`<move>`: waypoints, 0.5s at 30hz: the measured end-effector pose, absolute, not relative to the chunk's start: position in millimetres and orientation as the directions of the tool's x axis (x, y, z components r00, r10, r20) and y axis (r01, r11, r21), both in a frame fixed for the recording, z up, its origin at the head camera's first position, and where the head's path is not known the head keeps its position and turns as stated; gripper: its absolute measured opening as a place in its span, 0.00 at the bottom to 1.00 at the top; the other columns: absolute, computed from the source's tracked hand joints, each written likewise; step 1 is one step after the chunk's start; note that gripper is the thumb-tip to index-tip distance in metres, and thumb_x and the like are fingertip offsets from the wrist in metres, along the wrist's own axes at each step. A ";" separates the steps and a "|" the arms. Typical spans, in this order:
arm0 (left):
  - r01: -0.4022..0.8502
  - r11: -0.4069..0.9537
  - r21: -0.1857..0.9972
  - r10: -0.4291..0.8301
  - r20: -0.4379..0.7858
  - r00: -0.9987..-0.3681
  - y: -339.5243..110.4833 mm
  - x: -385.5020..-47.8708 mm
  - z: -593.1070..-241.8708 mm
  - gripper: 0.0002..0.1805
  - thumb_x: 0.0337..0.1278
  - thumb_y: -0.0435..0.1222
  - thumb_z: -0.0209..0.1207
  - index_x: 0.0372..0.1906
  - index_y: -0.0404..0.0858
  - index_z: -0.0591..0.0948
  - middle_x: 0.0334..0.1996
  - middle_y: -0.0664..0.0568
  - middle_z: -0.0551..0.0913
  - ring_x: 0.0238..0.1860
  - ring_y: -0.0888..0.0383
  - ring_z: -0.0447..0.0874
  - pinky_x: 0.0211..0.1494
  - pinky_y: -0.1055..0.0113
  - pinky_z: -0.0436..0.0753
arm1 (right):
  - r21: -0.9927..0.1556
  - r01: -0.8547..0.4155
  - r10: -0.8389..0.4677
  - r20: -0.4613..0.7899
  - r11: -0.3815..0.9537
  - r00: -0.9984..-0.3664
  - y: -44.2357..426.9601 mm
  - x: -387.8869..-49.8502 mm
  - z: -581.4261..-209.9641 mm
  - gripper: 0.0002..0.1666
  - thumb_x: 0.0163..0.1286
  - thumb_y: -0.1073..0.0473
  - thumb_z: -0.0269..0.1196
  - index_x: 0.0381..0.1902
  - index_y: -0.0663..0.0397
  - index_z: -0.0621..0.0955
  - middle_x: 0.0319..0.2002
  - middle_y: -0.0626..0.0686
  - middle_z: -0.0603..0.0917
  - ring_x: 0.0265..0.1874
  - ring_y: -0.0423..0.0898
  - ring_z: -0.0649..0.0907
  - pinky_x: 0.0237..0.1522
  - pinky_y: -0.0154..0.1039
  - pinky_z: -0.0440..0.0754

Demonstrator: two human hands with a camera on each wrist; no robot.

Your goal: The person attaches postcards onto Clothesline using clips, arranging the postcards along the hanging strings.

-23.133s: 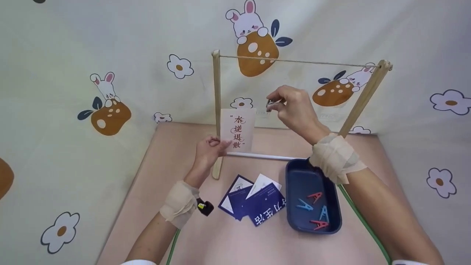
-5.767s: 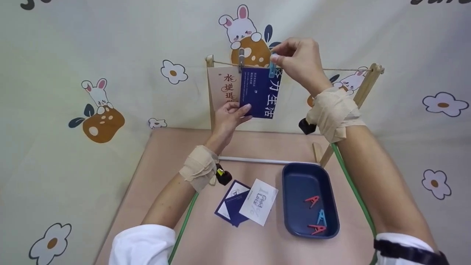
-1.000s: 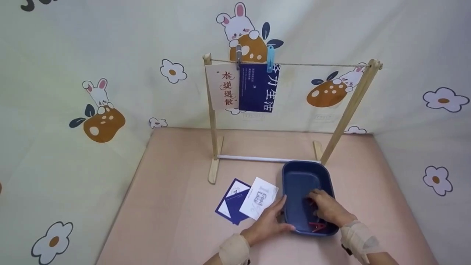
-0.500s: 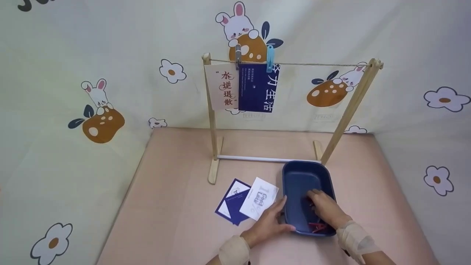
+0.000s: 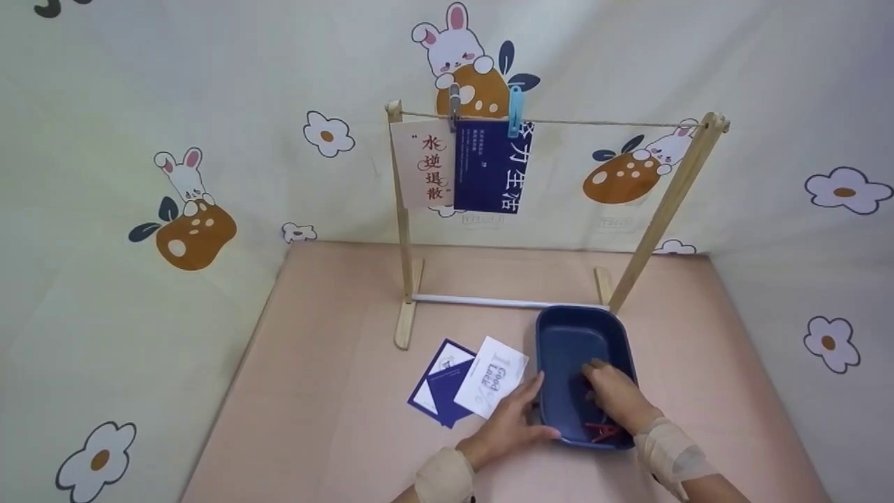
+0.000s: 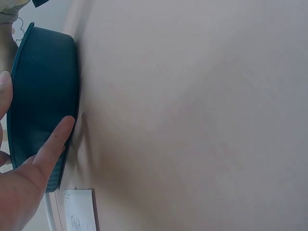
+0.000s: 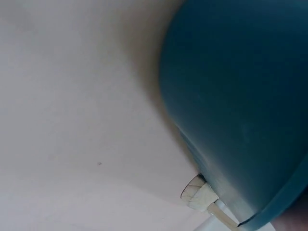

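My left hand [image 5: 508, 425] rests spread at the near left corner of a dark blue tray [image 5: 548, 436], thumb along the front rim and fingers against the outer side. Inside the tray, my right hand [image 5: 618, 392] has its fingers bent down at the bottom; a bit of red shows by them, and what they touch is mostly hidden. A red clothespin [image 5: 602, 432] lies near the tray's front. On the cord [image 5: 607, 123], a grey clip [image 5: 455, 107] and a blue clothespin [image 5: 515, 112] hold a cream card [image 5: 424, 164] and a navy card [image 5: 489, 168].
Left of the tray, a white "Good Luck" card [image 5: 492, 374] overlaps navy-and-white cards [image 5: 447, 391] on the pink tabletop [image 5: 314, 391]. Behind stands the wooden frame, with posts [image 5: 667, 209] and a white bottom bar [image 5: 482, 301].
Since the earliest frames, both cards have been clipped to the cord. Both hands have come down from the navy card to the tray. Over the last second they have barely moved.
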State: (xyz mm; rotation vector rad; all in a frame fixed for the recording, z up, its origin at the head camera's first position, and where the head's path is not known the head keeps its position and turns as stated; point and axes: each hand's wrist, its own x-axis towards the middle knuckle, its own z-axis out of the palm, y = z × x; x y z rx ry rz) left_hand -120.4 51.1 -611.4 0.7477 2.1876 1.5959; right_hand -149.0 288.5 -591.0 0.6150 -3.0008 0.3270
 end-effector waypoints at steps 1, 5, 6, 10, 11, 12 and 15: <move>0.212 0.231 0.950 0.587 0.038 -0.809 51.3 -120.0 -611.7 0.54 0.54 0.45 0.70 0.78 0.33 0.52 0.78 0.36 0.55 0.78 0.43 0.58 0.76 0.66 0.68 | -0.188 -0.398 -0.384 0.107 0.898 -0.917 288.5 -148.7 -591.4 0.14 0.48 0.76 0.72 0.31 0.62 0.80 0.28 0.54 0.78 0.26 0.47 0.80 0.28 0.45 0.82; 0.175 0.185 0.967 0.579 0.036 -0.815 51.7 -118.4 -612.8 0.54 0.54 0.43 0.70 0.79 0.34 0.52 0.78 0.37 0.57 0.76 0.44 0.64 0.73 0.67 0.71 | -0.173 -0.406 -0.390 0.121 0.897 -0.913 288.2 -146.9 -591.8 0.14 0.48 0.76 0.72 0.32 0.62 0.81 0.28 0.53 0.78 0.25 0.46 0.80 0.27 0.43 0.82; 0.172 0.170 0.970 0.576 0.043 -0.816 51.7 -117.9 -613.0 0.53 0.54 0.42 0.71 0.79 0.33 0.53 0.78 0.36 0.57 0.74 0.44 0.66 0.73 0.66 0.72 | -0.169 -0.409 -0.392 0.122 0.897 -0.912 288.3 -146.2 -591.7 0.14 0.48 0.76 0.72 0.33 0.63 0.82 0.29 0.53 0.78 0.25 0.45 0.80 0.27 0.42 0.82; 0.161 0.106 0.981 0.569 0.073 -0.819 51.6 -116.4 -613.1 0.52 0.53 0.37 0.72 0.78 0.31 0.54 0.76 0.34 0.60 0.69 0.42 0.74 0.70 0.61 0.76 | -0.147 -0.420 -0.404 0.128 0.895 -0.906 289.6 -143.7 -591.9 0.15 0.48 0.79 0.70 0.35 0.63 0.84 0.29 0.53 0.78 0.24 0.44 0.80 0.26 0.39 0.81; 0.160 0.097 0.982 0.569 0.077 -0.819 51.4 -116.3 -612.9 0.52 0.53 0.36 0.72 0.78 0.31 0.54 0.76 0.33 0.61 0.67 0.42 0.75 0.70 0.59 0.76 | -0.142 -0.423 -0.407 0.130 0.895 -0.904 289.9 -143.3 -592.1 0.16 0.47 0.79 0.69 0.35 0.63 0.84 0.29 0.53 0.78 0.24 0.45 0.79 0.26 0.39 0.81; 0.161 0.103 0.982 0.567 0.075 -0.820 51.1 -116.1 -612.4 0.52 0.53 0.36 0.72 0.78 0.31 0.54 0.75 0.33 0.61 0.67 0.42 0.76 0.70 0.59 0.76 | -0.140 -0.425 -0.408 0.132 0.894 -0.903 290.3 -143.0 -592.2 0.15 0.47 0.79 0.69 0.34 0.63 0.84 0.29 0.53 0.77 0.24 0.44 0.79 0.25 0.39 0.80; 0.168 0.149 0.974 0.566 0.055 -0.822 51.2 -115.4 -612.0 0.51 0.54 0.40 0.71 0.78 0.32 0.55 0.75 0.35 0.62 0.67 0.46 0.76 0.72 0.60 0.75 | -0.147 -0.419 -0.403 0.126 0.896 -0.906 290.9 -142.4 -593.0 0.15 0.48 0.79 0.69 0.34 0.63 0.84 0.29 0.52 0.77 0.24 0.45 0.80 0.26 0.39 0.81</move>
